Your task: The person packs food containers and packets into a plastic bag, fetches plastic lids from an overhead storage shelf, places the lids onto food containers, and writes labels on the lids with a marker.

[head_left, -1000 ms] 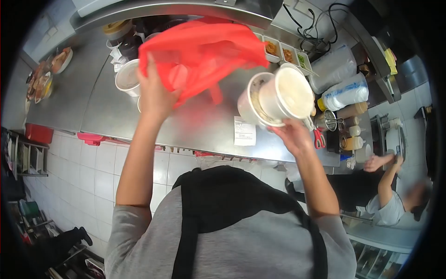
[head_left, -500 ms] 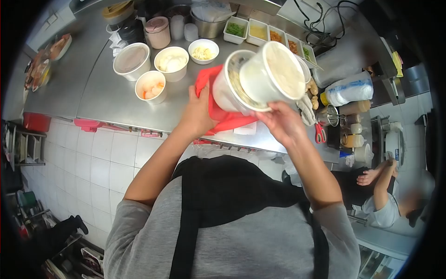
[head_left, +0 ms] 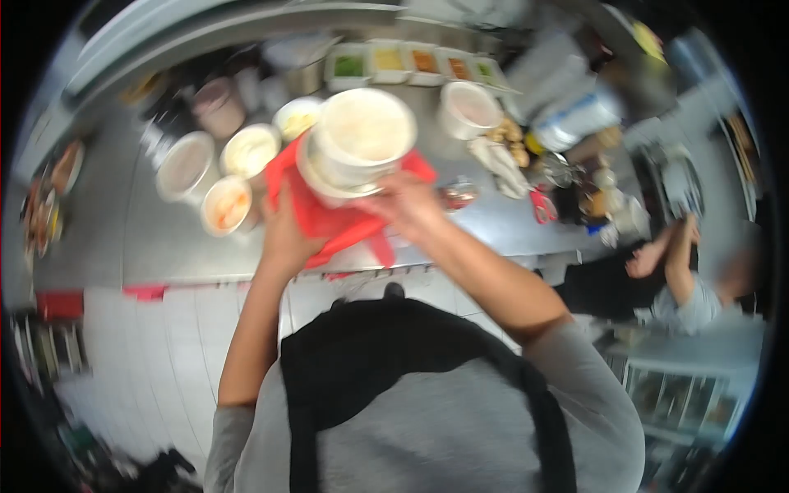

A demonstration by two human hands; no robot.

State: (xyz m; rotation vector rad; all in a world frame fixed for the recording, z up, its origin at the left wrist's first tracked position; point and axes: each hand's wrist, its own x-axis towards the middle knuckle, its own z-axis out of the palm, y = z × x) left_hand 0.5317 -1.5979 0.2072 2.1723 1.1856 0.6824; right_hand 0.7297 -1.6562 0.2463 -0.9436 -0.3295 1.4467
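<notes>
A red plastic bag is spread open around a stack of white tubs. The upper tub, with a pale top, rests over a wider lower tub whose rim shows around it. My left hand is closed on the near left side of the bag. My right hand grips the stack from the near right, its fingers at the lower tub's rim. The image is smeared, so the fingertips and the tub contents are unclear.
To the left stand a lidded tub, a tub of white food and a tub with orange-tinged food. Small trays line the back. Rightward are another tub, a cloth, red-handled scissors and a seated person.
The tub stack has moved left relative to the counter, together with both hands and the bag. The upper tub sits more upright, and a tub behind it has come into view at right.
</notes>
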